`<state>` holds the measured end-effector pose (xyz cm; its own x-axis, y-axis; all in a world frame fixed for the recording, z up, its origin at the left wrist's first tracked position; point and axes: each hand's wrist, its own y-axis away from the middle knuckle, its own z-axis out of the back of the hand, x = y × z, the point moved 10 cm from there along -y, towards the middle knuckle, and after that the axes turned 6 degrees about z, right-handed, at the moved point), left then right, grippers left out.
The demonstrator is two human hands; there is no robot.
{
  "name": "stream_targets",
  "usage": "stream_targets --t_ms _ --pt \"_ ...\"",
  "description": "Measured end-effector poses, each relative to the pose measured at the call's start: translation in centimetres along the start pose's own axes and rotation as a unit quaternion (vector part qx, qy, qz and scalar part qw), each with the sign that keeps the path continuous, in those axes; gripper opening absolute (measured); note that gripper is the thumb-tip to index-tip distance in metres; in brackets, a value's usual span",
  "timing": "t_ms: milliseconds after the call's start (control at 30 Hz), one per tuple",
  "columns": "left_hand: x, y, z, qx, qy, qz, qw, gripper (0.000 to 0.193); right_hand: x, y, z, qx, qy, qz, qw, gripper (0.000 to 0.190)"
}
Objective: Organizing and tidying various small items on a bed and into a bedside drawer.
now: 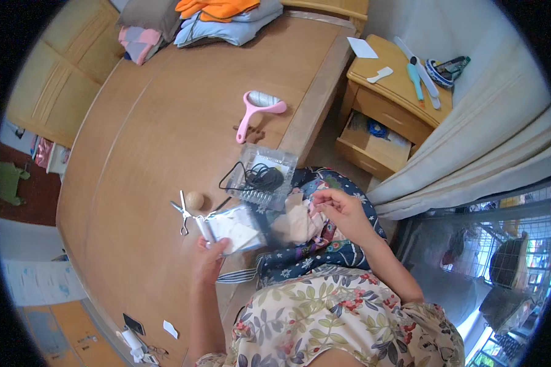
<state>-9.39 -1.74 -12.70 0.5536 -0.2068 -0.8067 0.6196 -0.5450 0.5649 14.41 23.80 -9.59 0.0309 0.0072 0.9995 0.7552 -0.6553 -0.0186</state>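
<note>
My left hand (210, 259) grips one end of a clear plastic packet (236, 231) with flat white contents, held over the bed's edge. My right hand (344, 213) hovers above my lap with curled fingers; whether something small is pinched between them is unclear. Beneath it lie fabric scraps (298, 220), pale pink and patterned, partly blurred, on dark blue snowflake-print cloth (280, 266). Just beyond the packet sits a clear plastic tray (282, 158) with a coiled black cord (265, 178). Small scissors (183, 215) and a light wooden ball (195, 200) are left of the packet.
A pink-handled lint roller (252, 112) lies on the brown bed mat (156, 137). Folded bedding (227, 32) is at the far end. To the right, a wooden nightstand (390, 101) has its lower drawer pulled out, beside a curtain (477, 137). A phone (133, 324) lies at lower left.
</note>
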Motion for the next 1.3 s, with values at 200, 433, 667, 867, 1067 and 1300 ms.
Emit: stream_targets --t_ms 200,433,667,867,1067,1300 --pt "-3.9 -2.9 -11.0 0.088 -0.077 -0.049 0.992 0.047 1.2 -0.7 -0.7 0.007 0.009 0.027 1.0 0.026" --pt "-8.8 -7.5 -13.6 -0.033 -0.422 -0.237 0.874 0.066 0.1 -0.3 -0.3 0.023 0.038 -0.015 0.999 0.026" --pt "-9.5 -5.3 -14.6 -0.092 -0.637 -0.261 0.719 0.045 -0.9 0.0 2.7 -0.021 -0.004 -0.038 0.999 0.025" --pt "-10.3 -3.0 -13.6 -0.09 -0.585 -0.219 0.776 0.029 -1.7 -1.0 9.3 -0.113 0.108 0.028 0.987 0.022" --pt "-12.5 1.9 -21.3 -0.016 -0.495 -0.429 0.755 0.025 -10.8 -5.0 19.7 -0.239 0.187 0.014 0.953 0.031" --pt "-8.9 -2.7 -36.3 0.232 -0.568 -0.418 0.669 0.029 -23.6 -11.6 32.1 -0.271 0.432 -0.157 0.846 0.044"
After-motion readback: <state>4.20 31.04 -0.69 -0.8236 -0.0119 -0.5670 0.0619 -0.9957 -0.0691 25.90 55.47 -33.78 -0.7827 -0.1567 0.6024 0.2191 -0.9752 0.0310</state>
